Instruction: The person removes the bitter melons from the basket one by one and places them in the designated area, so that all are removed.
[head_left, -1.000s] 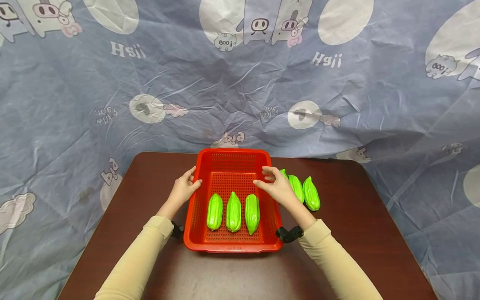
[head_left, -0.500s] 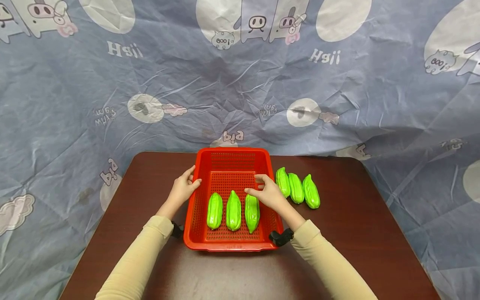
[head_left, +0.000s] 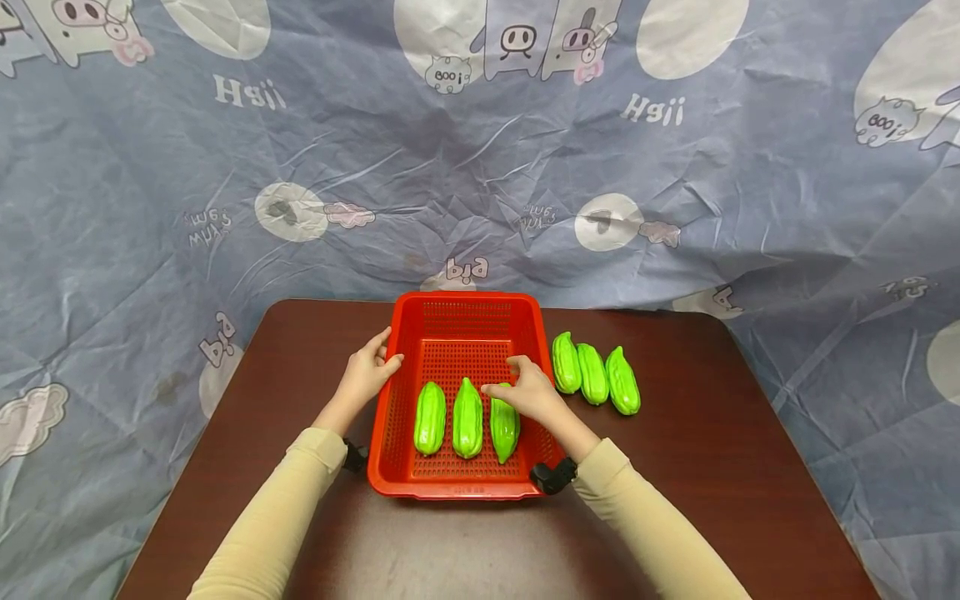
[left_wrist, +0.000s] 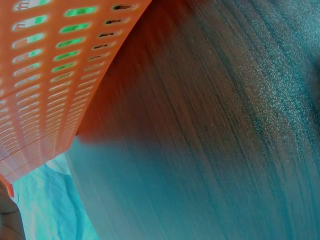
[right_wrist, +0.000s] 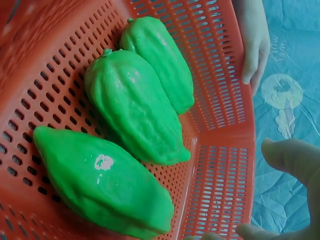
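The red plastic basket (head_left: 465, 490) stands on the table and holds three glossy green ribbed fruits, like bitter melons: a left fruit (head_left: 430, 419), a middle fruit (head_left: 467, 421) and a right fruit (head_left: 505, 433). My left hand (head_left: 362, 375) grips the basket's left rim, thumb over the edge and fingers outside. Above the far end of the right fruit hovers my right hand (head_left: 531, 392), thumb and fingers spread apart with nothing between them. In the right wrist view, its thumb (right_wrist: 290, 157) is apart from the fruits.
Three more green fruits (head_left: 593, 375) lie side by side on the dark brown table (head_left: 697, 467), just right of the basket. A wrinkled blue patterned cloth (head_left: 450, 150) hangs behind the table's far edge.
My right hand has moved left and slightly nearer, from over the basket's right rim to above the right fruit. The left hand stays on the left rim; the fruits have not moved.
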